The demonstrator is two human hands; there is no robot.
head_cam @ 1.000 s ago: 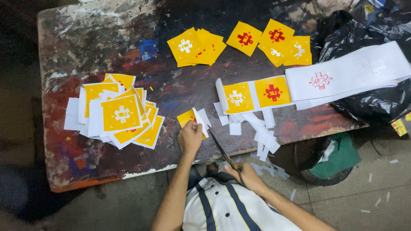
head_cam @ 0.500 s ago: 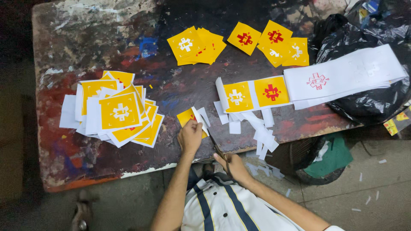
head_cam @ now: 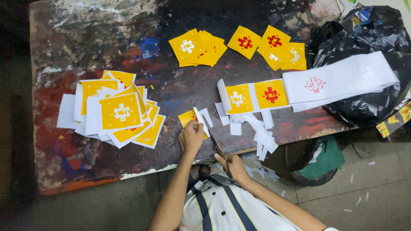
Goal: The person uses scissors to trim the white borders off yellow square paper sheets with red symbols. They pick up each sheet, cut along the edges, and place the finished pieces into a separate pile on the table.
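Left hand (head_cam: 191, 136): fingers clamped on small yellow paper square (head_cam: 188, 117) at worktop (head_cam: 85, 171) front edge | right hand (head_cam: 231, 164): fingers closed around dark scissors (head_cam: 214, 141) beside square | risk: crooked cut if paper slips.

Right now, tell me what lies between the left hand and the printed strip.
In the head view, loose white offcuts lie on the table between the left hand and the printed strip.

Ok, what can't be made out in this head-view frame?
- Yellow sheet: mostly under the left hand.
- Scissors: thin and dark; whether the blades are open is unclear.
- Right hand: its grip faces away.
- Black bag: cut by the right edge, contents hidden.
- Stack: lower sheets covered.
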